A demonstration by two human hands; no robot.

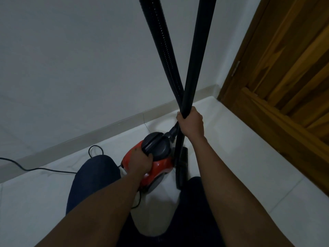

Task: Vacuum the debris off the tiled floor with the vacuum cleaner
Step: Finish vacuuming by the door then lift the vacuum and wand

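A red and black canister vacuum cleaner (160, 157) sits on the white tiled floor (231, 148) between my legs. My left hand (140, 162) grips its black carry handle on top. My right hand (191, 123) is closed around the black wand and the ribbed hose (163, 50), which cross just above my fist and run up out of the top of the view. The black floor head (182, 166) stands on end to the right of the canister. I see no debris on the tiles.
A grey wall (89, 59) with a pale skirting board (106, 129) runs behind the vacuum. A wooden door (284, 68) stands at the right. The black power cord (44, 169) trails across the floor to the left, with a loop near my left knee (94, 175).
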